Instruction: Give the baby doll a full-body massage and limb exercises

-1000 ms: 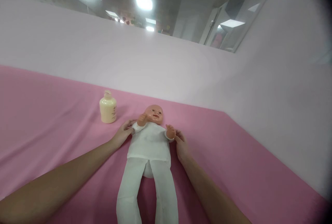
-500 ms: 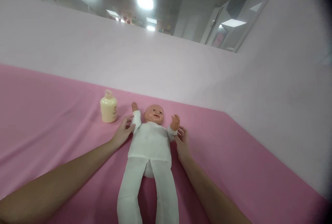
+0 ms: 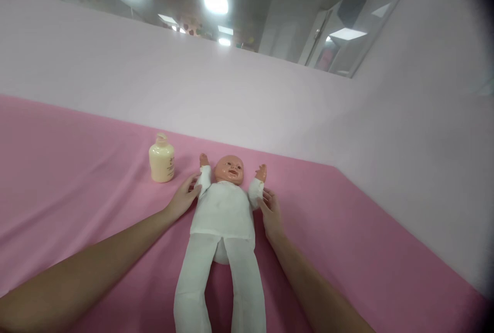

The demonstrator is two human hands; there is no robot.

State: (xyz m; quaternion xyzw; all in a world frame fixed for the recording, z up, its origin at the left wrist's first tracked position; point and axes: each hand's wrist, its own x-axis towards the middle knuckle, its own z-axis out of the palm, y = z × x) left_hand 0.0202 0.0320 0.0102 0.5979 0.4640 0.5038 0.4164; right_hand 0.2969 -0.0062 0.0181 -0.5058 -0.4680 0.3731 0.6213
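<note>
A baby doll (image 3: 224,209) in a white top and white trousers lies on its back on a pink cloth (image 3: 116,194), head away from me. Both doll arms are bent upward beside its head. My left hand (image 3: 186,195) is closed around the doll's arm on the left, thumb on the white sleeve. On the other side, my right hand (image 3: 271,213) grips the doll's other sleeved arm near the elbow, with the fingers partly behind it. The doll's feet are out of view.
A cream pump bottle (image 3: 162,160) stands on the cloth, left of the doll's head. Behind the cloth rises a pale wall (image 3: 231,96), which also runs along the right. Above it, a glass window (image 3: 247,9) reflects ceiling lights.
The doll's arm in my right hand has swung further up, its hand now higher. The other doll arm has tilted slightly towards the head. The bottle has stayed put.
</note>
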